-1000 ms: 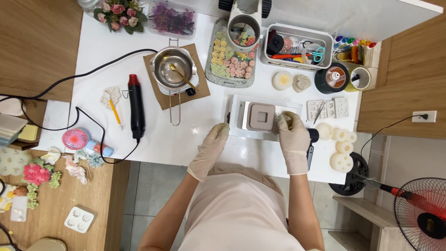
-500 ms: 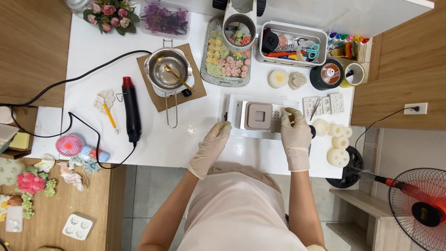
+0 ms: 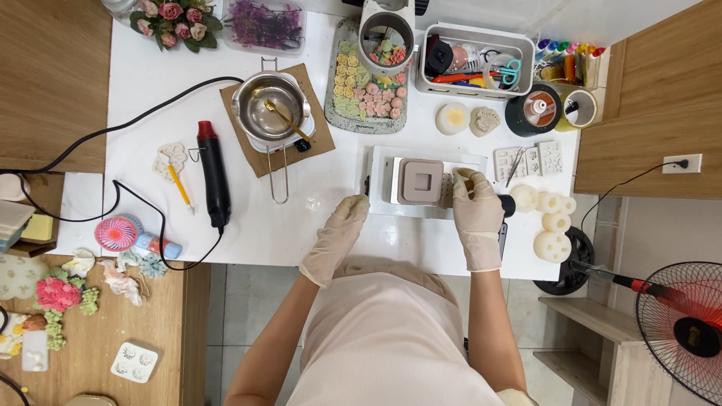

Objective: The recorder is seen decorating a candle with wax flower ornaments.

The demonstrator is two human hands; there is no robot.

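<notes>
Two gloved hands work at the near edge of a white table point(image 3: 316, 225). The left hand point(image 3: 342, 225) lies flat and loosely open just beside the lower left corner of a white tray point(image 3: 380, 180), its fingertips at the tray's edge; it grips nothing visible. The right hand point(image 3: 474, 207) rests over the right part of the tray with its fingers curled; whether they close on a small object cannot be told, as the glove covers the spot. A dark rounded item point(image 3: 508, 204) shows just past this hand, mostly hidden. On the tray, between the hands, sits a square grey-brown mould point(image 3: 420, 181) with a small square recess at its centre. Behind the tray stands a grey oblong platter point(image 3: 338, 113) of small yellow, green and pink pieces, and to its right a white rectangular bin point(image 3: 474, 90) holding scissors and tools too crowded to separate. A steel pot point(image 3: 271, 109) with a gold spoon sits on a brown square mat point(image 3: 316, 139). A black heat gun point(image 3: 214, 173) with a red tip lies left of it, its cord trailing off the table. Round white moulds point(image 3: 553, 222) cluster at the right edge. A clear box point(image 3: 263, 22) of purple dried flowers is cut off at the top of the head view. A red fan point(image 3: 684, 331) is cropped at the right.
</notes>
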